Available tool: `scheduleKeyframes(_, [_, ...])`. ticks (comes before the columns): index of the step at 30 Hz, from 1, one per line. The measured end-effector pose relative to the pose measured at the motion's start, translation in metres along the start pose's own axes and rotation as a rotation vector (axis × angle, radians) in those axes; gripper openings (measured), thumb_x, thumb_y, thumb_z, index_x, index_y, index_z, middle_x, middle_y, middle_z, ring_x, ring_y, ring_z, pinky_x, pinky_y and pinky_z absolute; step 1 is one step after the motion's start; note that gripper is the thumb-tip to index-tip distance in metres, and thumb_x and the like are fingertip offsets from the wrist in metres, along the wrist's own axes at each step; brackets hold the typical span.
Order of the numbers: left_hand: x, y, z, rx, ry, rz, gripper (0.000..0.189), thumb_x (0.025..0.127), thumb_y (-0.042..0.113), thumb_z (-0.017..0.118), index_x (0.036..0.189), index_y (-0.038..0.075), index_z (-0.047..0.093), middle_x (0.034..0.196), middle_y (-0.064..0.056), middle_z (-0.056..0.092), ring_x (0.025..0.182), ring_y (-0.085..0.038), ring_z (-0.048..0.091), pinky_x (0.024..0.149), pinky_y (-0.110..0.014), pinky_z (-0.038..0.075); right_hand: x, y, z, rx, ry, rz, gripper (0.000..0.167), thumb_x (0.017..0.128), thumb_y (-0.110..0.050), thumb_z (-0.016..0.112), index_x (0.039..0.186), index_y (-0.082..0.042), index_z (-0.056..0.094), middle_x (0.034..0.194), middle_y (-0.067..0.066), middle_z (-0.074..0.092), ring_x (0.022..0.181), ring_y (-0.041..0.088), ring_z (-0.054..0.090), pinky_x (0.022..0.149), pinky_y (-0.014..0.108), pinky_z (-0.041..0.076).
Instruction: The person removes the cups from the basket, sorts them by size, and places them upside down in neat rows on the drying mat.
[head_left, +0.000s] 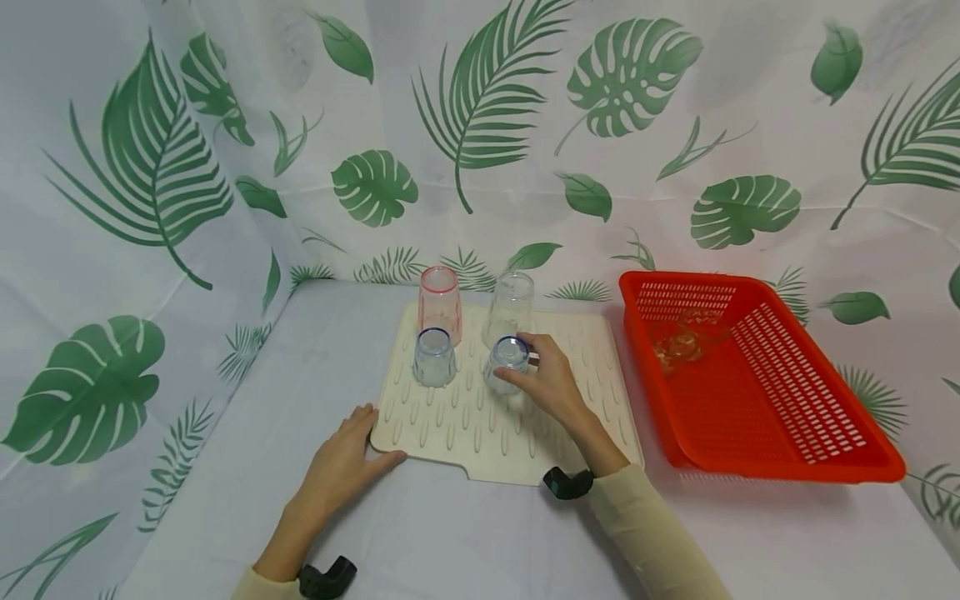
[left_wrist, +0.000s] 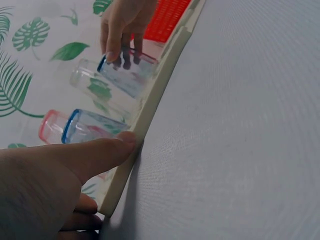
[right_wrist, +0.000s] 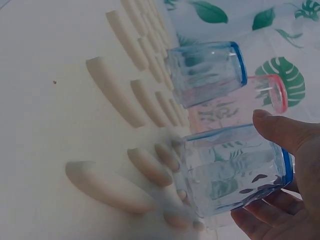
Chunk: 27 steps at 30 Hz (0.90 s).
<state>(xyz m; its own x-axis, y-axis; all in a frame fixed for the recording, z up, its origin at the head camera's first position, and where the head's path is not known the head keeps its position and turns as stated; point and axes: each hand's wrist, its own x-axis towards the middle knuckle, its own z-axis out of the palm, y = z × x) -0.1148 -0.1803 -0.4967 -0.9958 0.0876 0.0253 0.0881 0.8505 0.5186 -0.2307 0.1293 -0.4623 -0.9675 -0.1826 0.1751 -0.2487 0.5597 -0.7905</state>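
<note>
On a cream ridged drying mat (head_left: 450, 433) stand several clear drinking glasses. My right hand (head_left: 551, 379) holds a short glass with a blue edge (head_left: 508, 367) between thumb and fingers, near its upper end. The right wrist view shows the lower end of this glass (right_wrist: 230, 170) right at the mat's ridges. A matching blue-edged glass (head_left: 434, 358) stands to its left. Behind them are a taller pink-edged glass (head_left: 439, 304) and a tall clear glass (head_left: 512, 304). My left hand (head_left: 337, 462) rests at the mat's front left corner, thumb (left_wrist: 112, 152) along the front edge, fingers at the left side.
A red perforated plastic basket (head_left: 757, 450) stands to the right of the mat, with some amber-tinted glassware (head_left: 684, 343) inside at its far left. A white cloth (head_left: 435, 533) covers the table. Behind and to the left hangs a leaf-patterned curtain (head_left: 525, 192).
</note>
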Motion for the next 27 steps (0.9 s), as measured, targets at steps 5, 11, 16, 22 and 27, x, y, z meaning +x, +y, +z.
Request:
scheduleKeyframes(5, [0.0006,-0.0003,0.0007,0.001,-0.001,-0.003,0.086,0.087,0.049,0.074,0.146,-0.006,0.046,0.153,-0.028,0.042,0.145,-0.045,0.036,0.117,-0.060,0.035,0.0010,0.0016,0.0018,-0.013,-0.002,0.010,0.077,0.083,-0.027,0.083,0.145,0.000,0.046,0.136,0.019,0.055,0.127,0.035,0.057,0.107,0.048,0.051])
scheduleKeyframes(11, [0.0010,0.0000,0.0005,-0.006,-0.004,-0.012,0.086,0.087,0.049,0.074,0.146,-0.006,0.046,0.154,-0.028,0.041,0.145,-0.046,0.036,0.116,-0.061,0.036,0.0036,0.0033,0.0035,-0.019,-0.007,0.026,0.078,0.084,-0.027,0.083,0.146,0.001,0.044,0.137,0.019,0.054,0.129,0.035,0.056,0.107,0.047,0.051])
scheduleKeyframes(16, [0.0007,-0.0003,0.0005,-0.008,0.004,-0.007,0.085,0.087,0.048,0.075,0.145,-0.006,0.046,0.153,-0.028,0.042,0.145,-0.046,0.037,0.116,-0.061,0.036,0.0057,0.0051,0.0045,-0.020,-0.017,0.029,0.080,0.084,-0.027,0.082,0.148,0.002,0.042,0.138,0.020,0.053,0.130,0.036,0.055,0.107,0.046,0.051])
scheduleKeyframes(22, [0.0000,-0.0001,0.0000,-0.010,0.009,-0.002,0.084,0.087,0.048,0.075,0.145,-0.006,0.047,0.153,-0.028,0.043,0.144,-0.046,0.037,0.115,-0.061,0.036,0.0070,0.0055,0.0044,-0.036,-0.037,0.042,0.082,0.085,-0.029,0.081,0.149,0.002,0.040,0.140,0.020,0.053,0.132,0.036,0.054,0.108,0.045,0.051])
scheduleKeyframes(27, [-0.0002,-0.0002,0.0001,-0.003,0.013,-0.004,0.085,0.086,0.049,0.075,0.145,-0.006,0.047,0.153,-0.028,0.043,0.144,-0.046,0.038,0.115,-0.061,0.037,0.0064,0.0045,0.0016,-0.037,-0.034,0.033,0.082,0.085,-0.029,0.082,0.148,0.002,0.041,0.141,0.019,0.053,0.132,0.036,0.054,0.109,0.047,0.050])
